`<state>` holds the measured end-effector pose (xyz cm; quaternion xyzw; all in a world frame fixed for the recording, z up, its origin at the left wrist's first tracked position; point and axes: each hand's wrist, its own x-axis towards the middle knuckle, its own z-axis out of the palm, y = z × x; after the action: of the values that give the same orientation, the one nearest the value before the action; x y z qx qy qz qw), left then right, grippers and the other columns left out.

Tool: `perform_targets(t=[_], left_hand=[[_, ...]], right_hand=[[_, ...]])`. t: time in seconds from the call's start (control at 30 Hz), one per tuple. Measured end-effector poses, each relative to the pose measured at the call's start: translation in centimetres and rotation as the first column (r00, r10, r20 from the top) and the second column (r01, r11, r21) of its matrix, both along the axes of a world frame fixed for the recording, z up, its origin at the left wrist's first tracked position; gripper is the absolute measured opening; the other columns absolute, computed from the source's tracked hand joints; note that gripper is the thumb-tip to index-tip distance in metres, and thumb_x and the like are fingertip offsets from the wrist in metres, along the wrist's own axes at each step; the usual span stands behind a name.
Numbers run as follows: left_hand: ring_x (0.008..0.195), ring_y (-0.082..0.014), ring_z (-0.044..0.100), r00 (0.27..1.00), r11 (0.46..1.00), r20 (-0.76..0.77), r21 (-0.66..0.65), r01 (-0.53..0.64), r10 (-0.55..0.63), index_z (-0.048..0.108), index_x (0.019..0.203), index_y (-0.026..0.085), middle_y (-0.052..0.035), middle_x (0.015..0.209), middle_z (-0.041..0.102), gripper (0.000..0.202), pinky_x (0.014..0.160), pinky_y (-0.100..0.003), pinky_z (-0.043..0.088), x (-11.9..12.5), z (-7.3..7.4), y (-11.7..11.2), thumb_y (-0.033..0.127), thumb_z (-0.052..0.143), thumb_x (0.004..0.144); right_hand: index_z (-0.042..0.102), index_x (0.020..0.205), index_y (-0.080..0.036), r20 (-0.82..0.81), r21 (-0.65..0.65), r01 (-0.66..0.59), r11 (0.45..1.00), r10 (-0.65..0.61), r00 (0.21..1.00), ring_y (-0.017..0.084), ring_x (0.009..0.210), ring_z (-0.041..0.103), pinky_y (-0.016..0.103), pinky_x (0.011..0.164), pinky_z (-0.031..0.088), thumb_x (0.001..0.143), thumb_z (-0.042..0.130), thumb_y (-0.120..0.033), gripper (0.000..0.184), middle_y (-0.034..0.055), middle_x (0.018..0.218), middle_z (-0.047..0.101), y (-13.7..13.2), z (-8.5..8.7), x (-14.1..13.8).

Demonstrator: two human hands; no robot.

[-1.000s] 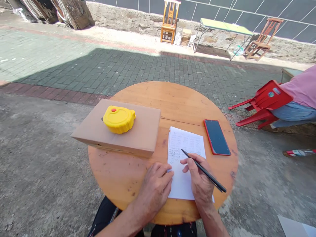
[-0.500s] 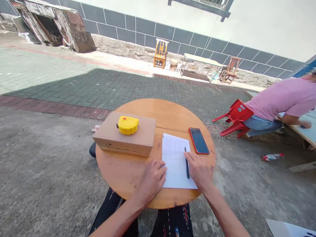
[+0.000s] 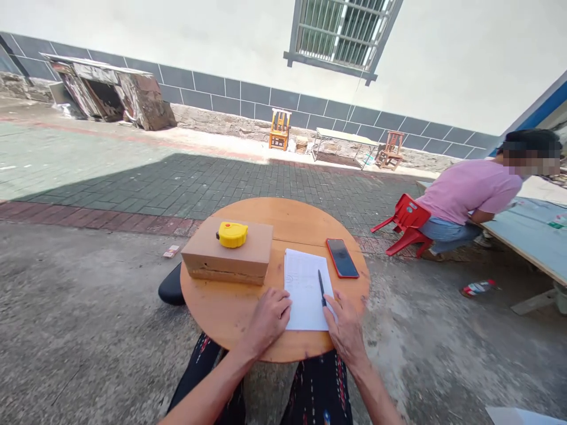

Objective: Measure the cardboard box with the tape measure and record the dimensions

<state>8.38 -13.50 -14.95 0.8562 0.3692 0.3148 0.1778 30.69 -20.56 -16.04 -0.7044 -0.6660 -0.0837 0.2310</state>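
Observation:
A round wooden table (image 3: 230, 313) stands in front of me. On it lies a white sheet of paper (image 3: 305, 289) with small writing, and a black pen (image 3: 321, 287) rests on the sheet. My left hand (image 3: 268, 319) lies on the table at the paper's left edge, fingers loosely curled and holding nothing. My right hand (image 3: 345, 330) rests flat at the paper's lower right corner, fingers stretched, its tips just below the pen. A yellow tape measure (image 3: 233, 234) sits on a cardboard box (image 3: 228, 260) at the table's left. A red-cased phone (image 3: 342, 258) lies to the right of the paper.
A person in a pink shirt (image 3: 469, 189) sits on a tipped red plastic chair (image 3: 405, 221) at a low board to the right. A black shoe (image 3: 172, 287) shows beside the table. Wooden chairs (image 3: 280, 130) and a folding table (image 3: 343, 139) stand by the far wall.
My right hand laid the pen down on the paper and now rests flat. The view pulled back and tilted up, showing more of the yard, wall and the seated person.

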Motion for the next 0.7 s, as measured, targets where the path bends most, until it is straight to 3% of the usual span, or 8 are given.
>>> perform_targets(t=[0.17, 0.43, 0.57, 0.63, 0.7], left_hand=[[0.093, -0.0228, 0.057, 1.0, 0.999, 0.0, 0.039, -0.008, 0.008, 0.069, 0.081, 0.018, -0.0075, 0.102, 0.069, 0.018, 0.084, -0.036, 0.05, 0.0, -0.1, -0.2, 0.008, 0.056, 0.086], [0.092, -0.0222, 0.058, 0.997, 0.986, 0.042, 0.148, -0.076, 0.071, 0.067, 0.081, 0.019, -0.0074, 0.1, 0.066, 0.017, 0.081, -0.035, 0.051, -0.4, 1.5, -1.9, 0.006, 0.056, 0.082], [0.094, -0.0211, 0.057, 0.982, 0.961, 0.124, 0.219, -0.169, 0.144, 0.068, 0.095, 0.02, -0.0079, 0.099, 0.063, 0.021, 0.084, -0.034, 0.05, -3.7, 3.2, -3.0, 0.01, 0.05, 0.089], [0.096, -0.0215, 0.057, 0.947, 0.924, 0.231, 0.258, -0.282, 0.225, 0.068, 0.102, 0.02, -0.0085, 0.1, 0.062, 0.023, 0.087, -0.036, 0.049, -6.6, 4.3, -2.6, 0.014, 0.049, 0.09], [0.099, -0.0226, 0.058, 0.867, 0.868, 0.364, 0.232, -0.438, 0.34, 0.068, 0.106, 0.021, -0.008, 0.101, 0.062, 0.023, 0.092, -0.039, 0.048, -9.7, 5.6, -1.4, 0.019, 0.052, 0.089]], right_hand=[[0.07, 0.116, -0.024, -0.114, 0.032, 0.021, 0.999, -0.017, 0.993, 0.034, 0.113, 0.061, 0.051, 0.09, 0.047, 0.093, 0.05, -0.034, 0.033, 0.0147, 0.132, 0.062, 0.2, -0.5, -0.6], [0.066, 0.117, -0.013, -0.367, 0.188, 0.082, 0.979, -0.007, 0.93, 0.034, 0.12, 0.055, 0.053, 0.1, 0.043, 0.094, 0.043, -0.049, 0.049, 0.0211, 0.129, 0.059, 0.4, -1.6, 0.2], [0.067, 0.113, -0.014, -0.489, 0.173, 0.09, 0.981, 0.006, 0.872, 0.036, 0.122, 0.053, 0.056, 0.104, 0.041, 0.089, 0.048, -0.054, 0.05, 0.0207, 0.129, 0.06, 0.6, -2.3, 1.2], [0.067, 0.111, -0.013, -0.514, 0.176, 0.104, 0.979, 0.001, 0.858, 0.037, 0.122, 0.053, 0.058, 0.103, 0.04, 0.087, 0.049, -0.054, 0.051, 0.0217, 0.128, 0.06, 1.1, -2.2, 1.5], [0.067, 0.109, -0.012, -0.505, 0.21, 0.099, 0.973, 0.021, 0.863, 0.038, 0.12, 0.055, 0.059, 0.103, 0.04, 0.085, 0.051, -0.052, 0.049, 0.0224, 0.125, 0.062, 1.8, -1.2, 0.9]])
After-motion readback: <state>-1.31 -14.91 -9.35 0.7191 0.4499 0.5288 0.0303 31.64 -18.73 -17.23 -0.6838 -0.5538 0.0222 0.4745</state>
